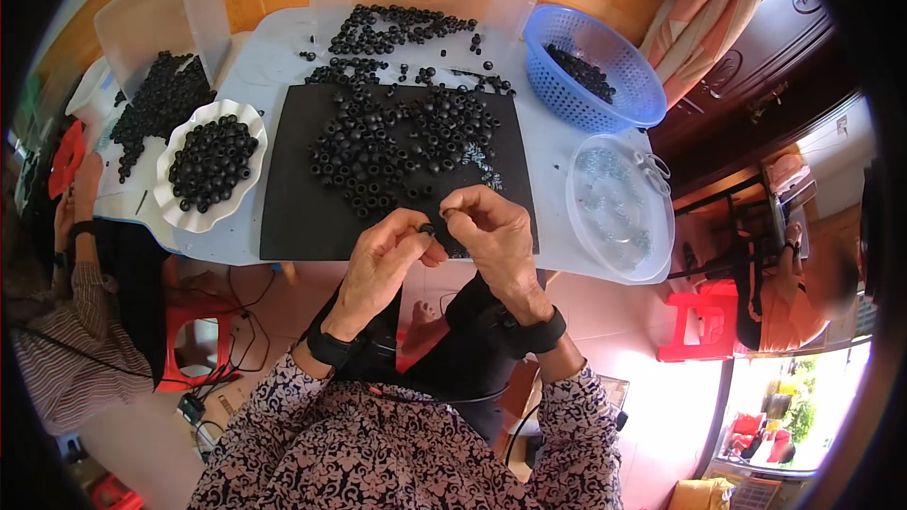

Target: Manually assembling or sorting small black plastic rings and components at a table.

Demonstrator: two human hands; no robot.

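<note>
Both my hands are raised close together over the near edge of a black mat [293, 198]. Between the thumb and fingers of my left hand [383, 260] is a small black bead [427, 229]. My right hand [496, 236] is pinched just beside it; whatever its fingertips hold is too small to make out. Beyond them, a loose spread of black beads with holes [364, 151] covers the middle of the mat. Small clear bluish pieces [484, 165] lie at the right of these beads.
A white scalloped dish [162, 175] of black beads stands left, near another bead pile [165, 99]. More beads [397, 28] lie at the back. A blue basket [614, 113] and a clear round tray [578, 217] with clear pieces are right. At far left, another person's hands [85, 184] show.
</note>
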